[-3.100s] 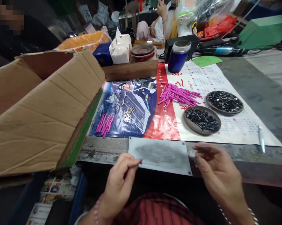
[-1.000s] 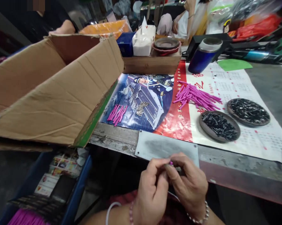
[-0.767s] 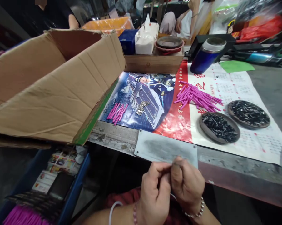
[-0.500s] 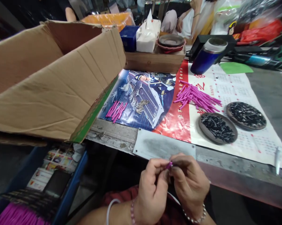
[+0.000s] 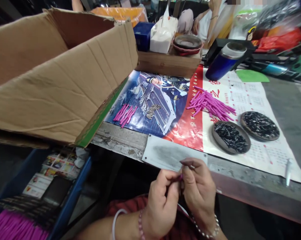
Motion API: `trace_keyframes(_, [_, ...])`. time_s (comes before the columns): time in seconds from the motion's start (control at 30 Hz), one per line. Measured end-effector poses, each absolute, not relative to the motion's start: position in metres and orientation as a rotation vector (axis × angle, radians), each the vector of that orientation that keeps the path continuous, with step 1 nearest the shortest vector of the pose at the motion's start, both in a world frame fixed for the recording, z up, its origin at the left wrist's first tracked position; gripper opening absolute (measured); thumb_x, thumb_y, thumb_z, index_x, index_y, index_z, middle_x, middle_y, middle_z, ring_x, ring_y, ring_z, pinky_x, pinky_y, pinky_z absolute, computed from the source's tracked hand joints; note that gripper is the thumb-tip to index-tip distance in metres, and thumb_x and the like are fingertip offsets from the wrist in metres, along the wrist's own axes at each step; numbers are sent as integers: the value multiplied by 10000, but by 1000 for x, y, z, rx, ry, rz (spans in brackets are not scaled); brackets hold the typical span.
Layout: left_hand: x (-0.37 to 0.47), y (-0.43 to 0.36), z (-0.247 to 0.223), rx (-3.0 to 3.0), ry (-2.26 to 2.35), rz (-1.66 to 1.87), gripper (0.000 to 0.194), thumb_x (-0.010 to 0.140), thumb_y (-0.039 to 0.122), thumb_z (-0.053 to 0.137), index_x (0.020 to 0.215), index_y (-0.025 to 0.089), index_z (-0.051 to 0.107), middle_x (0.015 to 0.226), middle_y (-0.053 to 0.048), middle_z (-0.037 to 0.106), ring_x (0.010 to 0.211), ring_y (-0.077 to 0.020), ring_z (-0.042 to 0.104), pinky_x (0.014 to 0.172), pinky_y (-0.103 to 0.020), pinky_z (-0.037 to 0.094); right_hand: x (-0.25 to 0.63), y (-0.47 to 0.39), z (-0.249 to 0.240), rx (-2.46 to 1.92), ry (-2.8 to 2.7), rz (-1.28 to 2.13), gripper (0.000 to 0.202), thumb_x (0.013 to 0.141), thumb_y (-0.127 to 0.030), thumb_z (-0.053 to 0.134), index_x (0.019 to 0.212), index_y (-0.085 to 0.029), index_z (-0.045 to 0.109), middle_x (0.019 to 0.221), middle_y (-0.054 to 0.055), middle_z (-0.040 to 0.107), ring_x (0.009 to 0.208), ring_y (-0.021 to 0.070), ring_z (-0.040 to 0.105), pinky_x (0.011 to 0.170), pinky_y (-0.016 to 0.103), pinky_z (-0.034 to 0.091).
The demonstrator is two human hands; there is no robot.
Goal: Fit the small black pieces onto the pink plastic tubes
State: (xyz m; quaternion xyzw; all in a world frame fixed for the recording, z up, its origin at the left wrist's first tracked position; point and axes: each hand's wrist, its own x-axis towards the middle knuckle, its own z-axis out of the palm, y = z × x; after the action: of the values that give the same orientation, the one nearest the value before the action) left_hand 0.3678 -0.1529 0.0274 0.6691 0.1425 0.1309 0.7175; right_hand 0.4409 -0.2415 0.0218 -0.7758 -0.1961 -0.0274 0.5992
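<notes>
Just beyond my lap, my left hand pinches a small magenta strip between thumb and index finger; most of it is hidden by the fingers. My right hand meets it from the other side. Its thumb is pressed in at the strip's end and its index finger is raised, but whatever lies under that thumb is hidden. Past the hands, a pale metal plate is fixed at the table edge. On the poster lie a heap of magenta strips, a smaller group of them and small metallic pieces.
Two shallow dishes hold small dark pieces. A large cardboard box stands left, above a blue bin with more magenta strips. A blue tumbler, a white pen-like object and another person's arm are farther off.
My right index finger has lifted and stretched out, and the right hand has turned slightly. The magenta strip shows less between the fingers. The camera view has shifted a little.
</notes>
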Motion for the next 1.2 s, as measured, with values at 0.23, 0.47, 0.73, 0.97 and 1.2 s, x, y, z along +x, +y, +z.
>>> trace_keyframes(0.23, [368,-147,34,1465,301,316,154,1013,164,459,1053,207,601,998,-38,745,904,-148,705,837,-232,544,434,-244,13,-1772,-581,-296,238,875,-126,694,1057,-226,577,778,-1,654,648,150,672,582,258,576])
trace_keyframes(0.47, [369,-147,25,1508,348,319,159,1005,142,460,1042,206,601,953,-33,742,845,-142,697,796,-226,539,441,-232,20,-1806,-606,-206,167,932,-135,594,798,-212,531,603,-49,509,467,94,493,441,205,436])
trace_keyframes(0.73, [371,-144,28,1394,295,363,153,1029,182,450,1094,194,588,928,-40,739,818,-141,694,762,-242,552,440,-245,37,-1740,-531,176,160,1040,-228,459,940,-210,583,683,-32,609,523,99,614,485,179,514])
trace_keyframes(0.97, [367,-139,24,1528,315,411,220,1014,154,465,1163,211,616,1049,-48,743,972,-169,715,865,-254,565,437,-239,26,-2006,-825,-303,57,968,-162,574,1010,-200,572,833,29,639,722,156,631,646,264,524])
trace_keyframes(1.2, [367,-142,20,1577,331,422,193,1009,138,465,1116,207,610,975,-30,750,893,-152,727,793,-224,568,432,-229,22,-2127,-826,-484,121,955,-109,506,889,-209,522,737,23,538,673,182,491,643,328,427])
